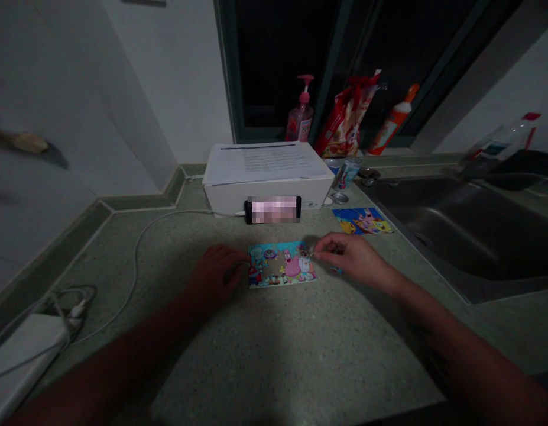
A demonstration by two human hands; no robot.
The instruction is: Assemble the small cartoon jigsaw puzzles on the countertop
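A small colourful cartoon jigsaw puzzle [292, 265] lies flat on the counter, with a bare brownish patch in its middle. My left hand [217, 273] rests at the puzzle's left edge, its fingertips touching or nearly touching it, thumb apart from the index finger. At the upper right corner, the thumb and index finger of my right hand [351, 255] pinch a small thin puzzle piece [312, 254], seen almost edge-on. A blue loose piece [336, 270] lies partly under that hand. Beyond it is a blue cartoon picture card [363, 221].
A phone [274, 210] on a white cable leans against a white box [265, 192] topped with papers [267, 161]. A can [346, 173] and metal lids [340, 199] stand beside it. The sink [473, 225] is right; a power strip [29, 349] lies left. Bottles line the sill.
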